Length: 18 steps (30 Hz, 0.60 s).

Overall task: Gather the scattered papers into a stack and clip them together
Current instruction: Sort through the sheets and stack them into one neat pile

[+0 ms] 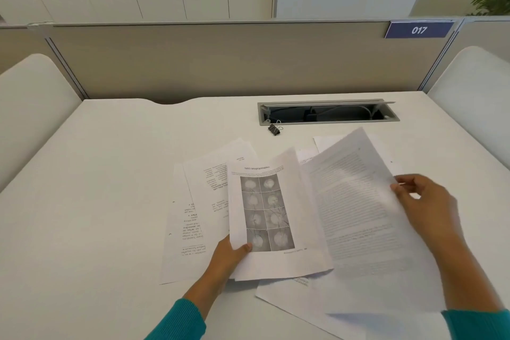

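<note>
We note the papers lie fanned across the near middle of the white desk [110, 174], not yet squared into one stack. Our left hand [230, 255] pinches the sheet with the grid of grey photos [265, 212] at its near left corner, thumb on top, the other fingers hidden under the paper. That sheet overlaps two text sheets [198, 201] lying flat to its left, one partly over the other.

Our right hand [422, 201] grips a text page [356, 207] by its right edge, thumb curled on the upper face and the fingers behind it. This page is lifted and tilted, its print blurred, and its left edge crosses over the right side of the photo sheet. Beneath it more white sheets [289, 301] show at the near edge and at the far right; how many we cannot tell.

The black binder clip [275, 129] rests on the desk beyond the papers, apart from them, just in front of the left end of the open cable tray [328, 112] set into the desktop. Neither hand touches it.

Teal sleeves [179, 323] cover both forearms. A beige partition [220, 63] stands behind the desk, bearing a blue plate marked 017 [419, 30] at its upper right.
</note>
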Each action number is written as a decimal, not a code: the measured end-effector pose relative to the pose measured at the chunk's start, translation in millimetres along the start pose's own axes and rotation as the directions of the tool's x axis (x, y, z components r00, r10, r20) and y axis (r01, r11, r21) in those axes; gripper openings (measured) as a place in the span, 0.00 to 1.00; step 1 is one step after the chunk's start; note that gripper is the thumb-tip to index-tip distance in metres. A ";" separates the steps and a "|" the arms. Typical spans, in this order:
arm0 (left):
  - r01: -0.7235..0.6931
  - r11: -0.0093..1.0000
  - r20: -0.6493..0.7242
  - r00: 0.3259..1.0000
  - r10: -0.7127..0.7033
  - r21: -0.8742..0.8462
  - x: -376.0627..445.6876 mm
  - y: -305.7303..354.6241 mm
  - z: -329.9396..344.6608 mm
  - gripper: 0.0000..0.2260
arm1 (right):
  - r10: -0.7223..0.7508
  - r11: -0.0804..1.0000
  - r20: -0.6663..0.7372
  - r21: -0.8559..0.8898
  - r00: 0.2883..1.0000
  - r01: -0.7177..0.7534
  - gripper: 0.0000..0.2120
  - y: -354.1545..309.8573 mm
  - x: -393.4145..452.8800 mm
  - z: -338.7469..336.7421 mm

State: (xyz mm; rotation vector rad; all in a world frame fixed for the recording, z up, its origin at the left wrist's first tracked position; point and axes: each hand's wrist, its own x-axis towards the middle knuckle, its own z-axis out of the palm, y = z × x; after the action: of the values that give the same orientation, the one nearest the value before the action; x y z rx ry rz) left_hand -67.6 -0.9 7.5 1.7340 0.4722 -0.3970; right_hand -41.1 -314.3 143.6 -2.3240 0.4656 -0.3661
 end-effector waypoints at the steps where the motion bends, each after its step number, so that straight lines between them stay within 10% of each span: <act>1: 0.000 1.000 -0.004 1.000 0.000 -0.004 -0.6 0.6 0.2 0.22 | -0.020 1.000 -0.043 0.004 0.999 0.020 0.06 -6.3 1.0 -5.0; 11: -0.020 0.998 -0.043 0.999 0.018 -0.054 -1.9 1.9 2.2 0.20 | -0.061 0.989 -0.297 0.110 0.953 0.098 0.10 -33.1 15.4 -19.2; 18: -0.035 0.997 -0.086 0.996 0.029 -0.068 -5.4 4.9 3.2 0.18 | 0.039 0.984 -0.120 0.179 0.992 -0.017 0.11 -2.2 38.9 16.6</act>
State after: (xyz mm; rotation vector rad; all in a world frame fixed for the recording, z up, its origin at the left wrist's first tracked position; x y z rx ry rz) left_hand -69.7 -5.5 13.7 1.6934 0.5130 -0.2818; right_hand 0.7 -319.5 138.5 -2.1282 0.5036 -0.5182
